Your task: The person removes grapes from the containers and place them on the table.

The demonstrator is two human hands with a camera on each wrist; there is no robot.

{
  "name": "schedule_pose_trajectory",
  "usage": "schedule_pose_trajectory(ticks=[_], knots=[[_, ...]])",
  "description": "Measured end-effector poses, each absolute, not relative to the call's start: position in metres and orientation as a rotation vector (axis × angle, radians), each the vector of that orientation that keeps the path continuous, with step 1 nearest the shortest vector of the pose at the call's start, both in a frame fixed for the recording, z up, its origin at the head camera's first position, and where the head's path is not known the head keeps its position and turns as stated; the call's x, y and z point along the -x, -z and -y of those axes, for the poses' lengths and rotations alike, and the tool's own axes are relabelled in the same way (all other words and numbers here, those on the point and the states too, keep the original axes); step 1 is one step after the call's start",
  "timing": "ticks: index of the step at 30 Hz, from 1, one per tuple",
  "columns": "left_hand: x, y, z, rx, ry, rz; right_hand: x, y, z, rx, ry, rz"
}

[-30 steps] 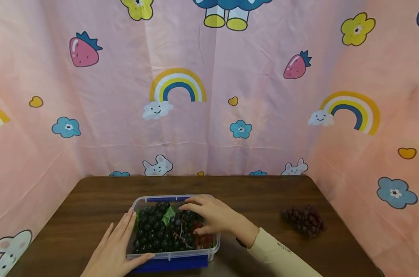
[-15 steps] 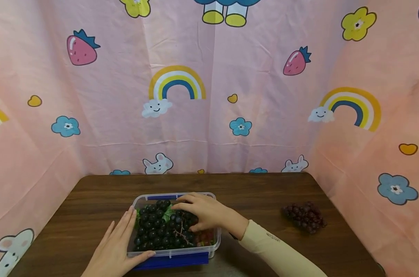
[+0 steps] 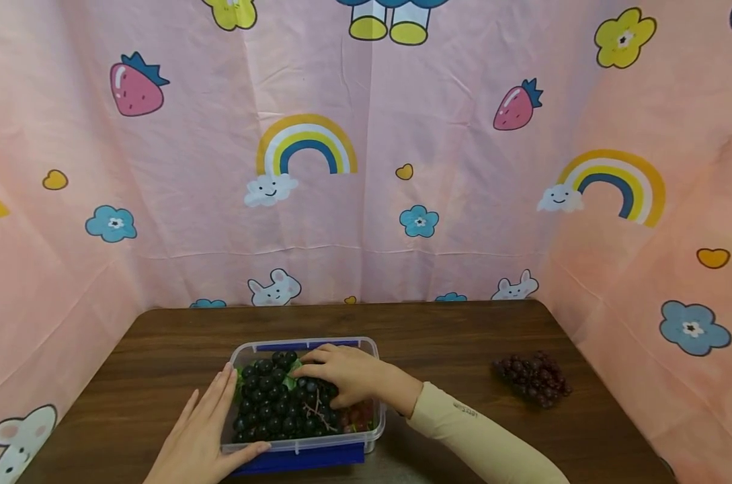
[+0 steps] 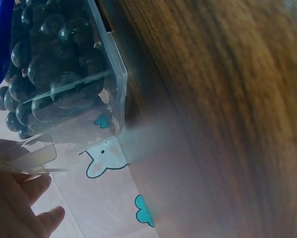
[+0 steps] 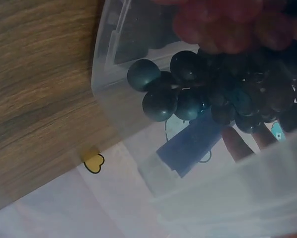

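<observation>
A clear plastic box (image 3: 299,444) with blue clips stands on the table, holding black grapes (image 3: 269,401), green leaves and some red grapes (image 3: 359,417). Straight fingers of my left hand (image 3: 196,433) rest along its left rim, the thumb on the front rim. My right hand (image 3: 350,376) reaches into the box from the right, fingers and thumb curved round a bunch of dark grapes (image 3: 314,403) with a bare brown stem. Through the clear wall in the right wrist view, fingertips (image 5: 236,144) show beside the dark grapes (image 5: 188,94); the grip itself is partly hidden.
A dark red bunch of grapes (image 3: 532,378) lies on the right side of the brown wooden table (image 3: 438,336). A pink printed curtain (image 3: 366,222) hangs behind the table and along both sides. A blue clip flap (image 3: 305,458) hangs at the box's front.
My right hand has moved left and lower into the box, its fingers now closing round the dark grapes. The left hand stays at the box's left rim.
</observation>
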State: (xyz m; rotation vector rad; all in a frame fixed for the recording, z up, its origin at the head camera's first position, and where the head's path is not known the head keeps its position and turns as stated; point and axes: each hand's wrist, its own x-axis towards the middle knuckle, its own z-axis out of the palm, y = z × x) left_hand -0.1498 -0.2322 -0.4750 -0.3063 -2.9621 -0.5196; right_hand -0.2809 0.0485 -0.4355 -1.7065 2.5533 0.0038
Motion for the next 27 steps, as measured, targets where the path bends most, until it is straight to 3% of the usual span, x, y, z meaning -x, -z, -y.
schedule_pose_trajectory(ticks=[13, 27], knots=[[0.150, 0.474, 0.231, 0.278, 0.527, 2.977, 0.281, 0.438, -0.048, 1.705, -0.103, -2.608], [0.150, 0.476, 0.231, 0.284, 0.528, 2.971, 0.281, 0.436, -0.057, 1.612, 0.147, -2.644]])
